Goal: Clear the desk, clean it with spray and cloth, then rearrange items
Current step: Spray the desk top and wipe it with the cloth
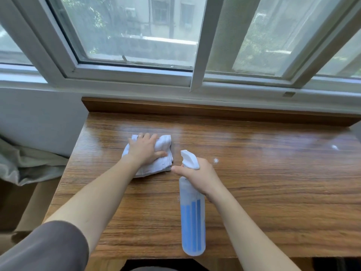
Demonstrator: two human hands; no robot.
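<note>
A folded white cloth (165, 145) lies on the wooden desk (273, 182), left of its middle. My left hand (145, 148) presses down on the cloth with fingers spread; a ring shows on one finger. My right hand (197, 176) grips the neck of a translucent spray bottle (192, 218) with blue liquid, its white nozzle pointing away from me toward the window. The bottle hangs tilted above the desk's front middle. The desk surface shines with a wet sheen near the cloth, and small white droplets sit to the right.
A raised wooden ledge (214, 111) runs along the desk's back under a white-framed sliding window (136, 71). Left of the desk, grey-green fabric (25, 165) lies on a lower brown surface. A white wall panel (39, 118) stands beside the desk's left edge.
</note>
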